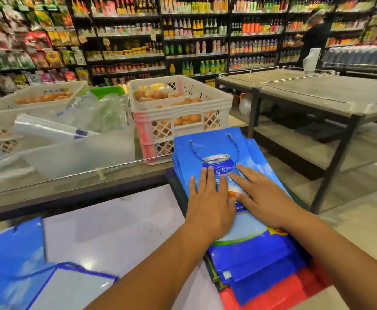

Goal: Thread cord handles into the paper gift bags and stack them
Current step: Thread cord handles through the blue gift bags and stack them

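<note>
**Both palms flat on the top bag of the stack**

On the pile of blue paper gift bags [245, 249] at the right of the white counter [116, 224], the top bag [207, 148] lies flat with its printed face up, a drink can pictured at its middle. Its blue cord handle [214, 157] is threaded through two holes near the far edge and loops back toward the person, lying on the print.

Left hand [207, 202] and right hand [265, 202] rest side by side on that bag, fingers straight and pointing away, pressing down and gripping nothing. Their inner edges nearly meet over the can picture, and the cord loop ends just beyond the fingertips, touching neither hand as far as can be seen.

Beneath, other bags fan out slightly askew, over something red [272, 294] at the near edge.

At the near left lie more blue bags [11, 253], well apart from the hands. Beyond the counter stands a lattice crate [183, 113] of eggs, beside clear plastic bags [82, 117].
</note>
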A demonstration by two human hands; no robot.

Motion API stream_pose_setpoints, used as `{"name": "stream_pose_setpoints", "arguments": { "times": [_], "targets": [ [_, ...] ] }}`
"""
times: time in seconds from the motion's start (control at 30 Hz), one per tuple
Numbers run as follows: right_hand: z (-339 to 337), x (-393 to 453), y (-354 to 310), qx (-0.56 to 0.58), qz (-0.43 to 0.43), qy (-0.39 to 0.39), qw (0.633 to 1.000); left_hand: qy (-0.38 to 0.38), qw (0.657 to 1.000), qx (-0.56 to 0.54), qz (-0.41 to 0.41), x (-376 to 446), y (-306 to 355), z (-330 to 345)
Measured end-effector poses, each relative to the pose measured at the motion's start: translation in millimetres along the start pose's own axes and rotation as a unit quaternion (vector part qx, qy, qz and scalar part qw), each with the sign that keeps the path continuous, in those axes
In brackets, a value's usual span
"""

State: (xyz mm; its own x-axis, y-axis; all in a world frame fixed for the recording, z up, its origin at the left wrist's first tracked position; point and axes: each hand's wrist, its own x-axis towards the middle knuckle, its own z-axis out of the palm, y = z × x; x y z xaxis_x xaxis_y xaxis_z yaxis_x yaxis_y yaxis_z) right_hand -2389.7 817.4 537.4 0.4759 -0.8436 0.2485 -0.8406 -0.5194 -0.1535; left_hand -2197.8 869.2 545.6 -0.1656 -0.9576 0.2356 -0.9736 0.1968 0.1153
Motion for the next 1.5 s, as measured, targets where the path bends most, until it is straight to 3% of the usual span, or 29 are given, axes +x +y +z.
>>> {"name": "stream_pose_setpoints", "arguments": {
  "times": [0.33, 0.43, 0.53, 0.67, 0.77, 0.87, 0.97, 1.07, 1.2, 1.33, 1.5],
  "targets": [
    [-6, 2, -3, 0.006, -0.003, -0.037, 0.999, 0.008, 0.999, -0.033, -0.006, -3, -1, 4],
    [-12, 3, -5, -0.031, 0.010, -0.051, 0.998, -0.049, 0.998, -0.040, 0.003, 0, -3, -12],
    [-19, 4, -22, -0.073, 0.017, 0.019, 0.997, -0.042, 0.995, -0.075, 0.056, -13, -22, -37],
    [-21, 1, -83, 0.009, -0.032, 0.110, 0.993, 0.051, 0.990, -0.105, 0.076, -69, -66, -67],
    [-21, -9, -156, 0.089, -0.100, 0.139, 0.981, 0.090, 0.988, -0.121, 0.010, -134, -115, -79],
    [-13, -21, -230, 0.212, -0.162, 0.080, 0.960, 0.129, 0.976, -0.132, -0.118, -213, -178, -82],
    [12, -24, -287, 0.244, -0.212, -0.003, 0.946, 0.184, 0.941, -0.144, -0.243, -291, -236, -86],
    [39, -15, -331, 0.249, -0.209, -0.068, 0.943, 0.198, 0.919, -0.110, -0.322, -357, -276, -93],
    [68, 10, -368, 0.227, -0.157, -0.099, 0.956, 0.157, 0.896, -0.066, -0.410, -408, -300, -89],
    [94, 38, -378, 0.222, -0.066, -0.141, 0.963, 0.161, 0.870, -0.050, -0.463, -429, -317, -82],
    [97, 59, -387, 0.230, -0.035, -0.202, 0.951, 0.156, 0.854, -0.058, -0.492, -430, -329, -79]
  ]
}}
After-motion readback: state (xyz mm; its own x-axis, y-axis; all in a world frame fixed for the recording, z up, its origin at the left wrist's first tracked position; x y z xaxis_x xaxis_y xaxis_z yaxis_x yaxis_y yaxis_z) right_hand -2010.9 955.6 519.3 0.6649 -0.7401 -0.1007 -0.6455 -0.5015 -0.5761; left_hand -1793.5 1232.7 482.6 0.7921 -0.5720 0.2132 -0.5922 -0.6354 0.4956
